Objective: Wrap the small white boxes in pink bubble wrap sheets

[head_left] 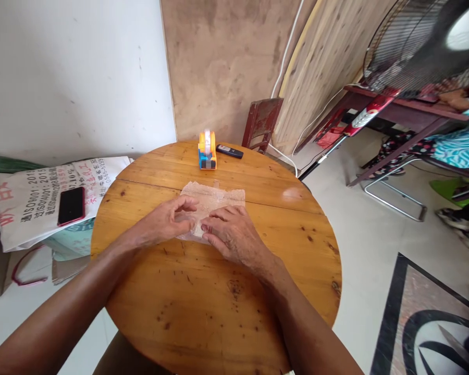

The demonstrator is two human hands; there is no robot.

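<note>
A sheet of clear bubble wrap lies on the round wooden table, its far edge ragged. A small whitish item shows in or under the wrap between my hands; its kind I cannot make out. My left hand rests at the wrap's left side, thumb and fingers curved and apart. From the right, my right hand lies over the wrap, its fingers bent and the thumb close to them at the whitish item. Beyond the wrap stands an orange and blue tape dispenser with a tape roll.
Beside the dispenser lies a dark box cutter-like or remote-like object. A phone rests on printed sacks at left. A wooden chair stands behind the table. At right are a fan and a seated person.
</note>
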